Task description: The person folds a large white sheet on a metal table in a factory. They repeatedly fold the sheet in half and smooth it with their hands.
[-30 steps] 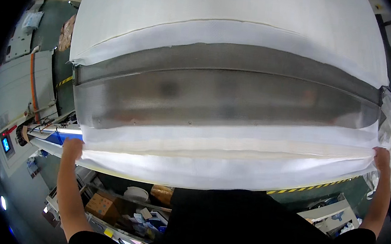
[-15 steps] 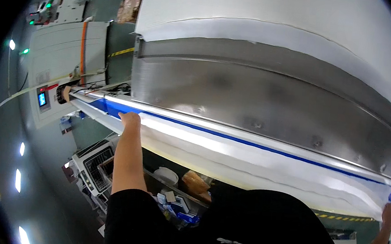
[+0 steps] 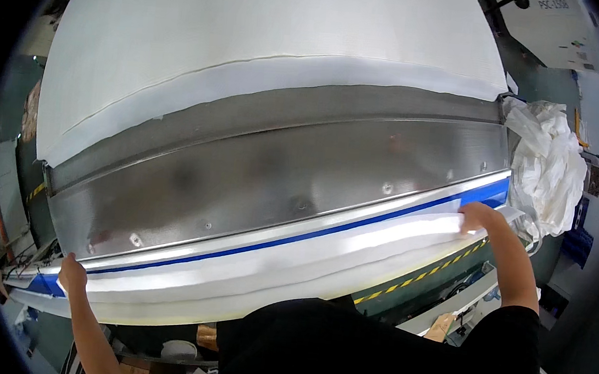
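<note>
A long white sheet stretches across in front of me, its upper edge along a blue band on a long pale bar. At the left end, my left hand is closed on the sheet's corner, fingers up against the bar. My right hand grips the other end of the sheet, beside the wider part of the blue band. Its fingertips are partly hidden by the sheet. Both arms are spread wide, and the sheet lies in soft folds between the hands.
Beyond the bar slopes a wide grey metal plate, with a broad white material above it. Crumpled white sheeting is heaped at the right end. Below are a white bowl and yellow-black floor tape.
The view has swung to the right, bringing the crumpled sheeting into sight. Both hands keep to the two ends of the sheet.
</note>
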The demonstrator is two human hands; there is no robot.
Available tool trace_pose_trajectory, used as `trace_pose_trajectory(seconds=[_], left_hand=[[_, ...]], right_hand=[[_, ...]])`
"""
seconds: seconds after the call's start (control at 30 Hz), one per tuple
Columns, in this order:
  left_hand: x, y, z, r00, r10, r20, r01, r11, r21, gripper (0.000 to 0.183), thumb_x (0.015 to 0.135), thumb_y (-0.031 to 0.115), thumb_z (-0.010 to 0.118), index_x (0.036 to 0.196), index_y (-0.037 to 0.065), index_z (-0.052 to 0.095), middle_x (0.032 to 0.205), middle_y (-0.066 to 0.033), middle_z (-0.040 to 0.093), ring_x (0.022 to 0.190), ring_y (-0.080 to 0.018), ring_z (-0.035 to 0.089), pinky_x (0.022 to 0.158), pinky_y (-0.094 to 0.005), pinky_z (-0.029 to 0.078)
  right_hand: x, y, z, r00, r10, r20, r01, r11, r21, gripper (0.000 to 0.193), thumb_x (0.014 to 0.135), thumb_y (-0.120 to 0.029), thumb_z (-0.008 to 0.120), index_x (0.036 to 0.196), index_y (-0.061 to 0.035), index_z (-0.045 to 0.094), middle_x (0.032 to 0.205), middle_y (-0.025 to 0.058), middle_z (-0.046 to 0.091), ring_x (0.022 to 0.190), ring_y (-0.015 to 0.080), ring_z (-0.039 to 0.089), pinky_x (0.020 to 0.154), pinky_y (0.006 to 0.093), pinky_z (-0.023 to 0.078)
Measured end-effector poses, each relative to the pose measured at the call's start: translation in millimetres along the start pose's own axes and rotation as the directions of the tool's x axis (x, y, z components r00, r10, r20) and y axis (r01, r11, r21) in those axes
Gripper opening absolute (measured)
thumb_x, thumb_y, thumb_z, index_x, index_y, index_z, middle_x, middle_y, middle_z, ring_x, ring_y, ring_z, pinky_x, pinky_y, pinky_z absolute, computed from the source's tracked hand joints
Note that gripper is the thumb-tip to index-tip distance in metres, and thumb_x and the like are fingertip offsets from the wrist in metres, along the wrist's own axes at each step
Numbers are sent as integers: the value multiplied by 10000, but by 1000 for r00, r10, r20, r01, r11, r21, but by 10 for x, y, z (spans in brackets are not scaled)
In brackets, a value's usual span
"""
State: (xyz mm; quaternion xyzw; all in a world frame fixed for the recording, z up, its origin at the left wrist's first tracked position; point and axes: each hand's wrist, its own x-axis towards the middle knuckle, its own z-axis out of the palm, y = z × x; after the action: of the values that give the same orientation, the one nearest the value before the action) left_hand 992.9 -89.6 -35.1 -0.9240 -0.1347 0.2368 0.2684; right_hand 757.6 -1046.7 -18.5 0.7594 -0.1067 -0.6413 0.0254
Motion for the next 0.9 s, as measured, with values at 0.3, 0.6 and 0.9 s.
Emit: trace_pose_trajectory(seconds=[0.3,0.6,0.9], left_hand=[[-172,154,127,996,62,-59,-66,996,-53,306,832,111,486,1105,88,621,1039,-177,646,941,-347,626,801,-443,493],[-4,373,419,929,-32,-368,-123,913,-390,301,766,150,598,1053,63,628,1025,-165,621,976,-335,574,839,-437,454],[532,998,-217,673,22,-739,-437,818,-374,412,873,300,536,1202,54,511,1265,-124,509,1219,-291,441,1047,-437,304]], right_hand=[[83,-746,-95,942,-138,-308,187,973,136,485,612,-393,740,998,-112,652,926,140,667,874,322,633,760,396,501],[58,-1248,-295,803,-35,-594,98,992,74,154,706,-175,614,810,-61,621,789,159,638,783,366,608,733,460,490],[-215,-3989,-1938,530,-404,-745,536,841,-74,185,840,-231,573,915,-70,624,808,152,624,758,347,604,670,435,470]])
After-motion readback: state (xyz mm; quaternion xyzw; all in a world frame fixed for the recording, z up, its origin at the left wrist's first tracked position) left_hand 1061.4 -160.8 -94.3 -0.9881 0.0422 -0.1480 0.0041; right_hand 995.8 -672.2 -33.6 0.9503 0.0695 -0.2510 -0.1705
